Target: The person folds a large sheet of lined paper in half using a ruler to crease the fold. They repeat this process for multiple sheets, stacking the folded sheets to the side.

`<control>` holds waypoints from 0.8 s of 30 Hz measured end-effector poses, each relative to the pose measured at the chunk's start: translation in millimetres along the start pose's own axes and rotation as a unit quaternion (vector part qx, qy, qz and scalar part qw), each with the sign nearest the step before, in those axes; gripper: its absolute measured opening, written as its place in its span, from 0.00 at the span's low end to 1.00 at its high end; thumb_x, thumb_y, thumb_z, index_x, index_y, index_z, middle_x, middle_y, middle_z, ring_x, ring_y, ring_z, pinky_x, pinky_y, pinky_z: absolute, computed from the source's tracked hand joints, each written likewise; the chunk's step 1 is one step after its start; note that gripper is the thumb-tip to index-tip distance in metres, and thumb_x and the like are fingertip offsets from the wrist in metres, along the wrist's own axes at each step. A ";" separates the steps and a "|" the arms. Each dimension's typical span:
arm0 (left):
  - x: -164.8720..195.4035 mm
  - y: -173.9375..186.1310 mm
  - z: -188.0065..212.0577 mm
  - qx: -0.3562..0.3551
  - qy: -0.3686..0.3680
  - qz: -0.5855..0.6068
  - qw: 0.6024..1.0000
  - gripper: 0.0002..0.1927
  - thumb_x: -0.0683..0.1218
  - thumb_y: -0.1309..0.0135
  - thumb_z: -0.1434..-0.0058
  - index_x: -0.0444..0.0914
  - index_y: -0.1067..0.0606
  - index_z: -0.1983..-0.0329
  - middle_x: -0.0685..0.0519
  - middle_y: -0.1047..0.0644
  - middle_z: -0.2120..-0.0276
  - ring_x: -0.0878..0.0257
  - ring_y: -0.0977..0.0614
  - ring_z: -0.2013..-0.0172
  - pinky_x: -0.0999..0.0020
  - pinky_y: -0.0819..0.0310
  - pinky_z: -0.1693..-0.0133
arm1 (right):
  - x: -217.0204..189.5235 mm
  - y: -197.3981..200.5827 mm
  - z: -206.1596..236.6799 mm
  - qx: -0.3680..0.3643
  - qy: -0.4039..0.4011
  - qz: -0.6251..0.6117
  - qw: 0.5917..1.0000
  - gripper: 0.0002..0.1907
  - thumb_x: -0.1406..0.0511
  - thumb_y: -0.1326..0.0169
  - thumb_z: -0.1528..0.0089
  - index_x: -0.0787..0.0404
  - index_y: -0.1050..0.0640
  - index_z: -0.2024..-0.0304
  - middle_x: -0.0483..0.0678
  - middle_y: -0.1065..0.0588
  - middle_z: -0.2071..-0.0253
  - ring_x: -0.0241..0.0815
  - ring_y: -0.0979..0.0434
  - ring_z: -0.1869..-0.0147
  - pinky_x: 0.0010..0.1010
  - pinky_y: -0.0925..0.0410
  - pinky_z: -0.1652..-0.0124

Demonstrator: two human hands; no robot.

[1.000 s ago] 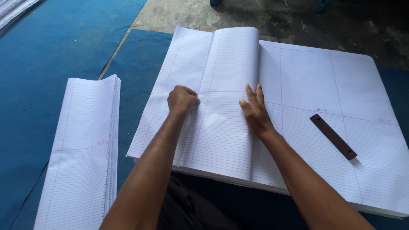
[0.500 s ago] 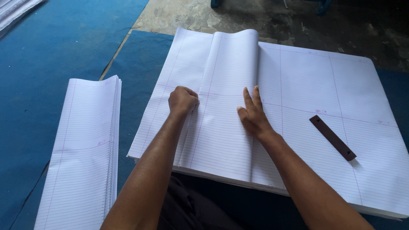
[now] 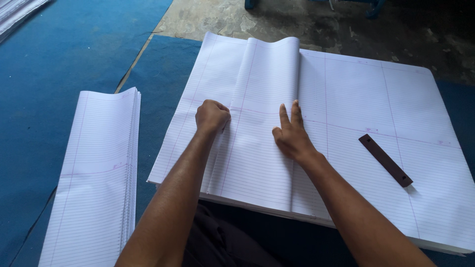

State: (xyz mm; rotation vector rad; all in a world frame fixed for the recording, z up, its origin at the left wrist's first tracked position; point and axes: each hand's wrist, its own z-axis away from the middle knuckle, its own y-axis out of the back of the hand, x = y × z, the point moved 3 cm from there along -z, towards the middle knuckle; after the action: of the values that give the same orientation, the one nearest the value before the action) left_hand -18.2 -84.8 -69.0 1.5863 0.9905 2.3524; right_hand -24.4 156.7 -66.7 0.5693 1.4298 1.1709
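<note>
A large stack of white ruled sheets (image 3: 376, 109) lies in front of me on a blue mat. Its top sheet is folded over into a narrow panel (image 3: 262, 123) with a rounded fold at the right. My left hand (image 3: 212, 116) is a fist pressing on the left side of the folded panel. My right hand (image 3: 291, 134) lies flat, fingers pointing away, on the panel's right edge near the fold. Neither hand holds anything.
A dark brown flat bar (image 3: 385, 159) rests on the sheets to the right. A pile of folded ruled sheets (image 3: 96, 178) lies on the blue mat (image 3: 54, 59) at my left. Bare concrete floor (image 3: 356, 29) lies beyond the stack.
My right hand has slid slightly up and left along the folded panel. My left fist has stayed in place.
</note>
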 end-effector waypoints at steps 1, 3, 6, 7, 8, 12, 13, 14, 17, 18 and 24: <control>1.3 1.2 1.0 0.003 -0.001 -0.002 1.000 0.03 0.40 0.38 0.45 0.39 0.16 0.68 0.50 0.16 0.68 0.64 0.15 0.67 0.66 0.18 0.59 | -1.2 -0.3 -0.5 0.000 0.000 0.023 1.000 0.40 0.55 0.64 0.34 0.64 0.60 0.25 0.66 0.76 0.24 0.60 0.79 0.19 0.50 0.63 0.26; 2.5 3.2 3.4 -0.006 0.015 0.002 1.000 0.04 0.43 0.36 0.45 0.39 0.17 0.67 0.48 0.16 0.69 0.63 0.15 0.70 0.66 0.18 0.61 | -3.2 -1.8 -1.7 -0.009 -0.013 0.042 0.999 0.40 0.56 0.65 0.35 0.64 0.60 0.26 0.66 0.76 0.24 0.60 0.79 0.19 0.50 0.63 0.26; 4.9 3.0 7.8 -0.014 0.032 0.005 0.999 0.07 0.46 0.35 0.45 0.38 0.18 0.66 0.47 0.16 0.71 0.61 0.15 0.74 0.65 0.17 0.64 | -4.7 -2.5 -2.0 -0.014 -0.014 0.075 0.997 0.40 0.57 0.65 0.34 0.66 0.60 0.26 0.68 0.76 0.25 0.63 0.79 0.20 0.51 0.63 0.26; 5.2 3.2 8.2 -0.014 0.036 0.005 0.999 0.08 0.46 0.35 0.44 0.38 0.18 0.65 0.47 0.16 0.72 0.60 0.15 0.75 0.65 0.17 0.65 | -5.7 -2.8 -2.4 -0.014 -0.011 0.086 0.996 0.40 0.57 0.65 0.34 0.67 0.60 0.26 0.70 0.76 0.25 0.64 0.79 0.20 0.52 0.63 0.26; 5.5 3.6 7.9 -0.011 0.036 0.001 0.999 0.07 0.46 0.35 0.45 0.38 0.18 0.66 0.48 0.16 0.71 0.60 0.15 0.74 0.65 0.17 0.65 | -6.5 -3.2 -2.7 -0.015 -0.011 0.090 0.996 0.40 0.57 0.65 0.34 0.68 0.60 0.26 0.70 0.76 0.25 0.64 0.79 0.20 0.52 0.63 0.26; 7.3 -1.5 3.3 0.001 0.042 -0.027 0.999 0.06 0.44 0.35 0.46 0.39 0.17 0.66 0.49 0.16 0.66 0.60 0.14 0.69 0.65 0.17 0.62 | -7.0 -1.9 -2.1 -0.017 -0.001 0.124 0.992 0.39 0.59 0.66 0.34 0.71 0.61 0.27 0.73 0.76 0.26 0.68 0.79 0.21 0.53 0.61 0.27; 7.3 -3.5 2.0 0.005 0.045 -0.037 0.998 0.06 0.43 0.35 0.46 0.39 0.17 0.66 0.49 0.16 0.65 0.61 0.14 0.67 0.65 0.17 0.61 | -7.6 -1.5 -2.0 -0.017 0.005 0.136 0.991 0.39 0.59 0.66 0.33 0.72 0.61 0.27 0.74 0.76 0.26 0.69 0.79 0.21 0.54 0.61 0.28; 7.6 -4.6 0.3 0.008 0.048 -0.041 0.998 0.05 0.43 0.36 0.46 0.39 0.17 0.65 0.49 0.16 0.65 0.60 0.14 0.66 0.65 0.17 0.60 | -8.1 -1.2 -2.4 -0.020 -0.004 0.132 0.991 0.39 0.59 0.66 0.34 0.71 0.61 0.27 0.73 0.76 0.26 0.69 0.79 0.21 0.53 0.60 0.28; 7.6 -5.5 -2.5 0.019 0.052 -0.054 0.997 0.05 0.42 0.37 0.46 0.40 0.17 0.65 0.48 0.16 0.63 0.57 0.14 0.63 0.63 0.17 0.59 | -11.2 -2.3 -2.7 -0.022 -0.019 0.132 0.991 0.39 0.58 0.66 0.34 0.70 0.61 0.27 0.72 0.76 0.26 0.68 0.78 0.21 0.53 0.58 0.27; 8.1 -5.4 -3.0 0.022 0.049 -0.059 0.997 0.05 0.42 0.38 0.46 0.40 0.17 0.65 0.48 0.16 0.63 0.57 0.14 0.62 0.62 0.18 0.58 | -12.2 -2.2 -2.5 -0.018 -0.017 0.140 0.990 0.39 0.58 0.66 0.34 0.70 0.61 0.26 0.73 0.76 0.26 0.68 0.78 0.21 0.53 0.58 0.27; 14.0 -11.2 -1.7 0.012 0.033 -0.109 0.993 0.12 0.42 0.42 0.42 0.41 0.21 0.54 0.47 0.17 0.56 0.55 0.15 0.55 0.58 0.19 0.52 | -14.7 3.9 0.1 0.000 -0.011 0.120 0.993 0.40 0.56 0.63 0.33 0.69 0.59 0.26 0.72 0.74 0.26 0.68 0.76 0.20 0.52 0.59 0.27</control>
State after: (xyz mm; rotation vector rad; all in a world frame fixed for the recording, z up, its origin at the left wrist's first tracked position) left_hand -28.5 -70.6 -65.0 1.3388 1.1466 2.2638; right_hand -21.9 145.6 -56.7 0.7687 1.3696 1.3475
